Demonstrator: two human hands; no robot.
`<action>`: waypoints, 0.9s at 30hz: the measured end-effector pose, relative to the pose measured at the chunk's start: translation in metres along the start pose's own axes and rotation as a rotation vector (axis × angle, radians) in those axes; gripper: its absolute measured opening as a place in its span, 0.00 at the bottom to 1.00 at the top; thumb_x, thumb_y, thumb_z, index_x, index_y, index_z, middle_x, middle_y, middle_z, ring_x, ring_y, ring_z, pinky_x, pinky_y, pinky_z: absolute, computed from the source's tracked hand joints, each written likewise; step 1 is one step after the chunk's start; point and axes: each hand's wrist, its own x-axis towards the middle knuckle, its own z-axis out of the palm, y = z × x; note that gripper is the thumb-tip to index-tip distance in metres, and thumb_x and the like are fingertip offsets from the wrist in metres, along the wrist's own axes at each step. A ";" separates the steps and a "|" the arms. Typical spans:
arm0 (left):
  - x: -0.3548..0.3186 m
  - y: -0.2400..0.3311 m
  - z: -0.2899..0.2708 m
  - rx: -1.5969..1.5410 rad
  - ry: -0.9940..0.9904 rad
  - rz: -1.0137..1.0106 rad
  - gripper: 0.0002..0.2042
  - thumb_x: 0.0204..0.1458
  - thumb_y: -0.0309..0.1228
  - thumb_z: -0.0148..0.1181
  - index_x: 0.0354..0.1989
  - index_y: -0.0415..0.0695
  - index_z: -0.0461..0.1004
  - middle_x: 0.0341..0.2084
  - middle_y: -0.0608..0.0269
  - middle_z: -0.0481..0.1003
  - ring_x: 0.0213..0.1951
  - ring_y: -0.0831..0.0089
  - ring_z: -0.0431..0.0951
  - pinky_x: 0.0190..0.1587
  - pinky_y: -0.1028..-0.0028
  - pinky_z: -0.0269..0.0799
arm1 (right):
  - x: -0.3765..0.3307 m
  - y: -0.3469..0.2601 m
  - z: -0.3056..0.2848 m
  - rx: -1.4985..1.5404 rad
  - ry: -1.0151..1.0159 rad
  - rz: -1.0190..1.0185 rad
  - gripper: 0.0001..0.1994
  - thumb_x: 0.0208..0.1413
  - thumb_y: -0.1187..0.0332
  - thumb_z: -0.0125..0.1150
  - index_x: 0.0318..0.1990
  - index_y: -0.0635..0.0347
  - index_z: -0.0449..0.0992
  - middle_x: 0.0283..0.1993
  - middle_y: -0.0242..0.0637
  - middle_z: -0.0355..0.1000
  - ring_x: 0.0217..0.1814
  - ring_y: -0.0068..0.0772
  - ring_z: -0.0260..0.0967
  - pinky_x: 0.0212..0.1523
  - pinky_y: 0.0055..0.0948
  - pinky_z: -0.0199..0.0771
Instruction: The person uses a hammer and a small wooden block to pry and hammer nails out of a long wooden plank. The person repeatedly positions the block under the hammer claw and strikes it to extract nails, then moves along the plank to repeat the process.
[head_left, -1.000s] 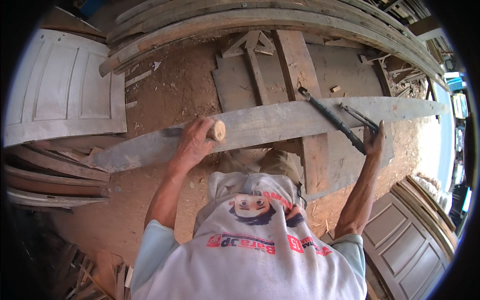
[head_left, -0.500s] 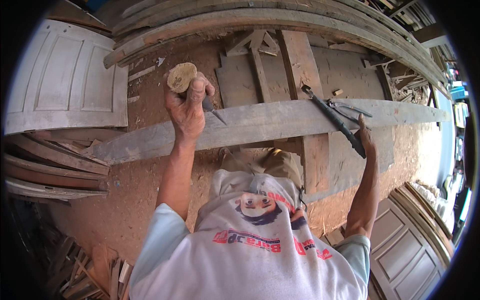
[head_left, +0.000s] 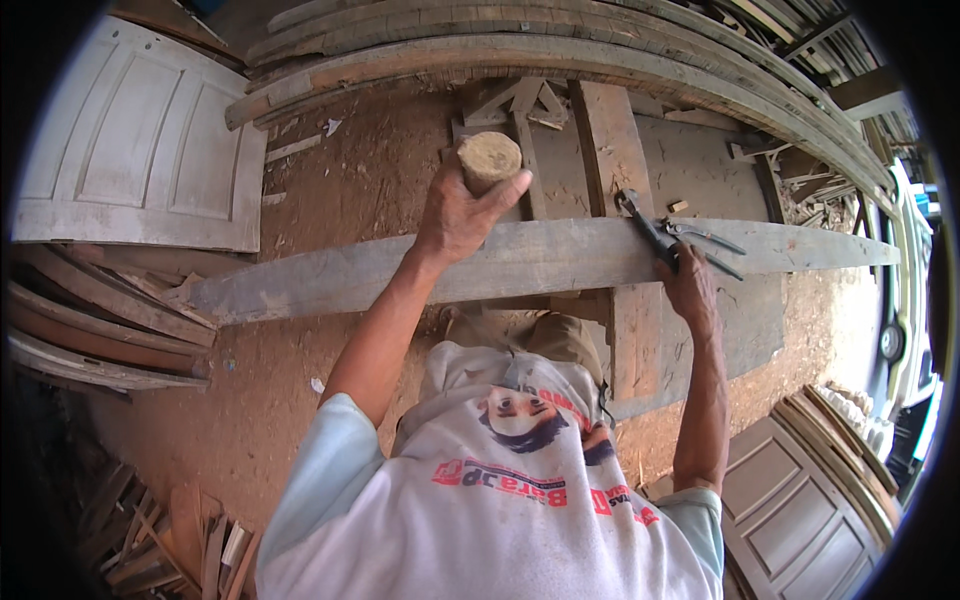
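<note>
My left hand (head_left: 460, 212) is raised over the long plank (head_left: 560, 250), its fingers wrapped round a chisel with a thick, round wooden handle (head_left: 489, 158). The handle's flat end faces up, and the hand hides the blade. My right hand (head_left: 690, 285) is closed round the black handle of a hammer (head_left: 645, 222), which lies slantwise across the plank with its metal head toward the far edge. Beside it on the plank rest pincers (head_left: 705, 238) with two dark handles spread apart.
Under the plank a thick beam (head_left: 612, 135) runs away from me. Long boards (head_left: 560, 52) are stacked at the back. A pale panelled door (head_left: 140, 140) stands at the left, curved timbers (head_left: 110, 320) below it. Another door (head_left: 800, 490) lies at the lower right.
My left hand has moved right with the chisel, whose pointed metal end no longer shows. My right hand has shifted left and up and closed round the hammer handle.
</note>
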 end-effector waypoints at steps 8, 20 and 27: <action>0.001 0.000 0.016 -0.080 0.009 -0.065 0.22 0.58 0.41 0.76 0.52 0.41 0.75 0.43 0.63 0.81 0.46 0.73 0.81 0.51 0.68 0.79 | -0.063 -0.065 -0.003 0.746 0.059 0.365 0.21 0.71 0.49 0.61 0.47 0.63 0.76 0.26 0.37 0.72 0.27 0.35 0.72 0.29 0.36 0.73; 0.007 -0.006 0.031 -0.169 -0.031 0.052 0.23 0.59 0.40 0.75 0.55 0.40 0.74 0.46 0.59 0.80 0.49 0.73 0.80 0.53 0.69 0.79 | -0.126 -0.136 0.015 1.269 0.362 0.520 0.14 0.71 0.58 0.63 0.47 0.61 0.73 0.26 0.30 0.69 0.21 0.20 0.66 0.22 0.22 0.65; 0.016 -0.003 0.041 -0.178 -0.075 0.039 0.21 0.58 0.34 0.75 0.55 0.41 0.74 0.46 0.62 0.80 0.48 0.76 0.79 0.53 0.69 0.78 | -0.133 -0.153 0.015 1.388 0.252 0.514 0.17 0.71 0.59 0.63 0.54 0.62 0.68 0.29 0.29 0.67 0.21 0.18 0.65 0.21 0.21 0.67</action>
